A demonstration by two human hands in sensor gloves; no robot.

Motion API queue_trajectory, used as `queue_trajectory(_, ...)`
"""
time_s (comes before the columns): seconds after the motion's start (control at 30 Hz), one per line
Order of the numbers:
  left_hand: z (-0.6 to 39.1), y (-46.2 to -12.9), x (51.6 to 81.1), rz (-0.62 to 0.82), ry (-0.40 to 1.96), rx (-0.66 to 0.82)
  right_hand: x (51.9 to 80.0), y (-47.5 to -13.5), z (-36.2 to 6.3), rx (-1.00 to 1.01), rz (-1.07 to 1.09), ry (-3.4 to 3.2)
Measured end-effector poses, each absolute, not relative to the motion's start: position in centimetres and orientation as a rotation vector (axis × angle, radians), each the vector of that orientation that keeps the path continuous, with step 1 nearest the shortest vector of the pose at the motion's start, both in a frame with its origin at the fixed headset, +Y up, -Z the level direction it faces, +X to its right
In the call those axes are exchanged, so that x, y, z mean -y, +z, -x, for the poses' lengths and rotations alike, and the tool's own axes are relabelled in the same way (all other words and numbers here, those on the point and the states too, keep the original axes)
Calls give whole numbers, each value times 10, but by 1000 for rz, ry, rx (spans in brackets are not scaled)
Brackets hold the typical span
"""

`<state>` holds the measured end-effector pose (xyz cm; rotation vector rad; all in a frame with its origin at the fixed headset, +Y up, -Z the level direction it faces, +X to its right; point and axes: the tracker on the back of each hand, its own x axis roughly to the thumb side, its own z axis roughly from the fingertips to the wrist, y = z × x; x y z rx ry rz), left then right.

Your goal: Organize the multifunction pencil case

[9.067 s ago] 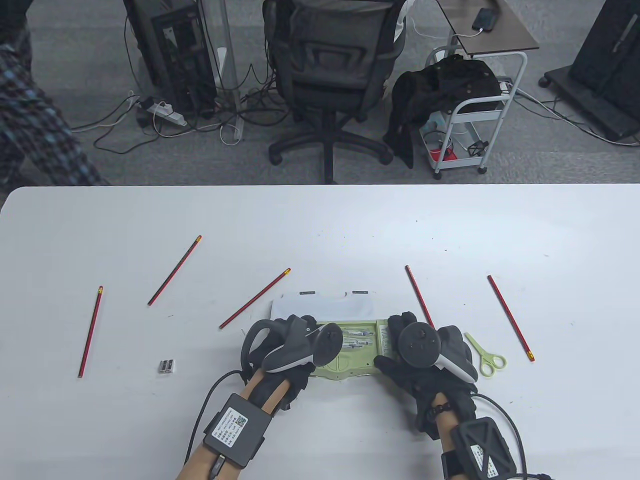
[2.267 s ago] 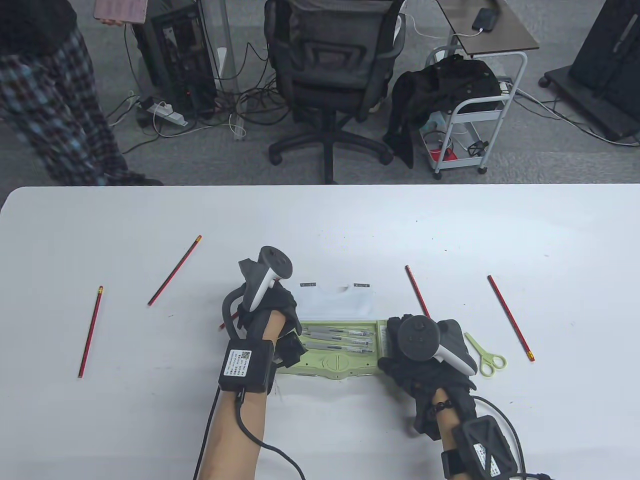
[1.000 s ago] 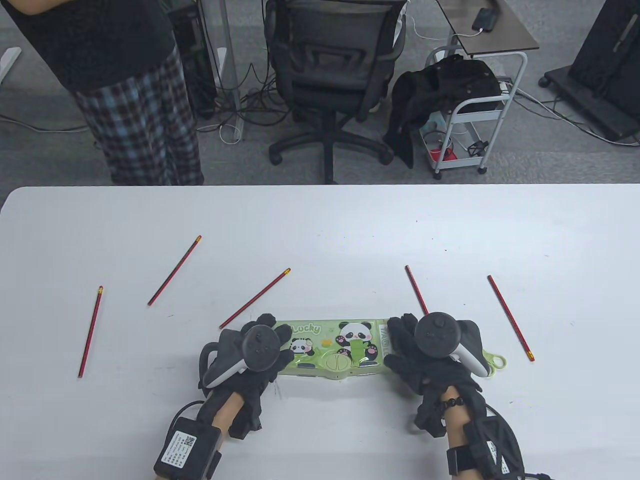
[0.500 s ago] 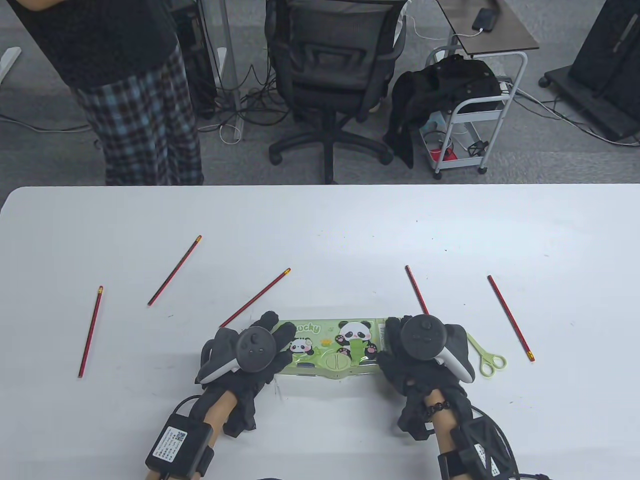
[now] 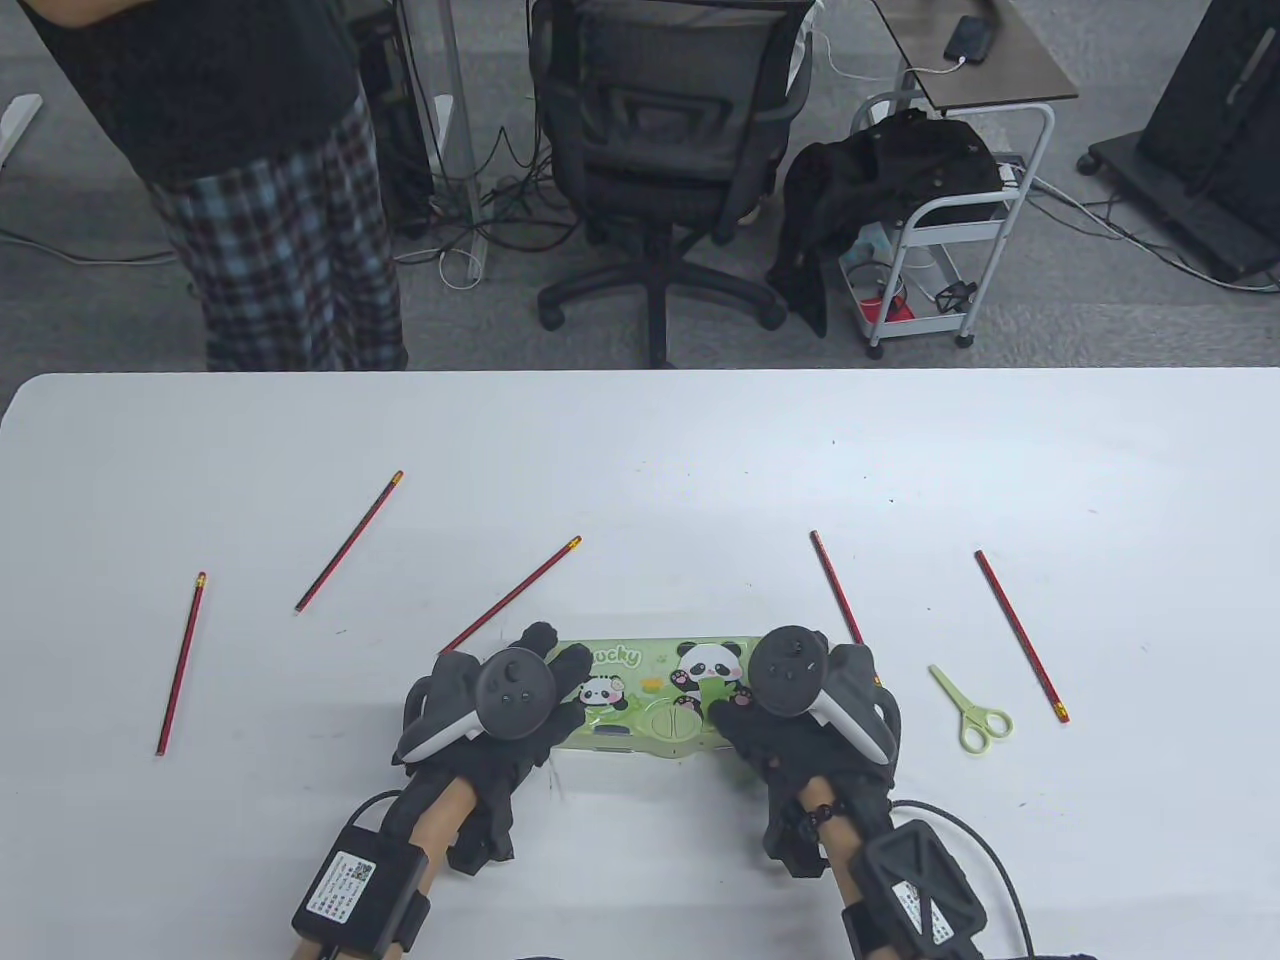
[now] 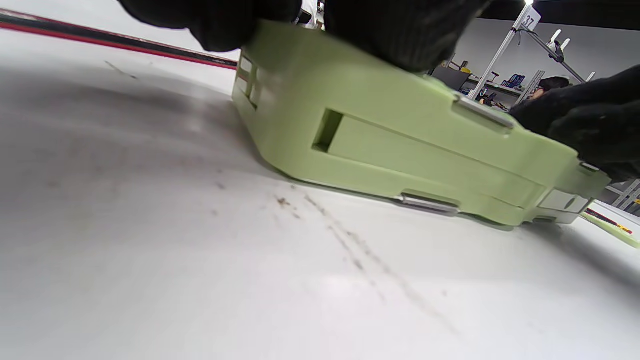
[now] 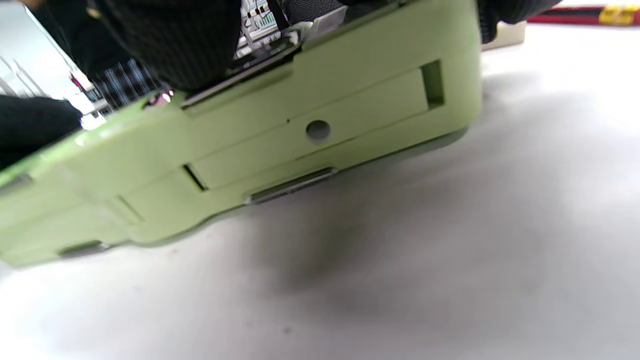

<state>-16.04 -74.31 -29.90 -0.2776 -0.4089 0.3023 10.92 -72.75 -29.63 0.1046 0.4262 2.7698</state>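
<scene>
The pencil case (image 5: 660, 695) lies flat on the table (image 5: 640, 450) at the near middle, lid closed, its long axis running left to right; nothing of its contents can be seen through the closed lid. The left hand (image 5: 505, 700) rests over the left end of the case, fingers laid fairly straight across the lid; no curl round the case is shown. The right hand (image 5: 790, 710) covers the right end; whether its fingers are curled round the edge cannot be told, as the tracker hides them. Both hands are thus directly on the case, one at each end, neither nearer than the other.

The scissors (image 5: 972, 708) lie just to the right of the right hand, apart from the case; five red pencils are scattered on the table, the closest (image 5: 512, 596) touching or nearly touching the far left corner of the case; all are outside the case. It is judged that the lid must be reopened before any loose item can be stowed.
</scene>
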Motion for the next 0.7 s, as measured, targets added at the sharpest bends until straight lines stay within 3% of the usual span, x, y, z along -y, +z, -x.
queue_trajectory(0.53,160,-300,743,292,301,411,726,-309,-81,-627,-23,2778)
queue_trajectory(0.7,161,-301,743,282,306,402,727,-313,-79,-559,-27,2802)
